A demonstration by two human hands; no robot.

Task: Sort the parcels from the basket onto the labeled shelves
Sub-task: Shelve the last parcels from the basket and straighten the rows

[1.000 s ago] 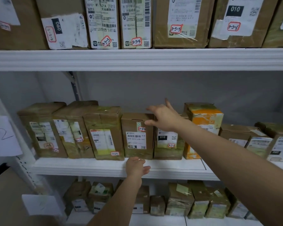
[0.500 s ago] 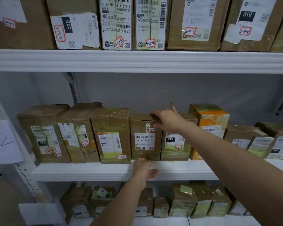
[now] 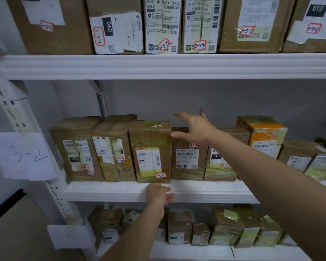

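Reaching up from the bottom of the view, the left hand [image 3: 158, 194] lies against the front edge of the middle shelf [image 3: 205, 191], fingers relaxed and loosely spread, holding nothing. It sits just below the parcel tagged 3-2-3 [image 3: 151, 151], which stands upright on that shelf, slightly forward of its neighbours. To its left stand the parcel tagged 3-2-2 [image 3: 114, 147] and the parcel tagged 3-2-1 [image 3: 76, 149], side by side and touching. On the white upright at the far left hangs a paper sign reading 3-2 [image 3: 21, 157].

Farther in, the right hand [image 3: 194, 129] hovers open above the top of the parcel tagged 3-2-4 [image 3: 187, 157], fingers spread wide and thumb pointing left near the upper corner of 3-2-3; whether the palm touches the box cannot be told. The forearm crosses in front of the parcel tagged 3-2-5 [image 3: 219, 166]. Beyond it stands an orange-and-yellow taped parcel [image 3: 263, 134], with lower boxes to the right.

Small cartons line the bottom shelf [image 3: 196, 251]. On the top shelf [image 3: 169, 65] large cartons carry tags 3-3-1 to 3-3-6.
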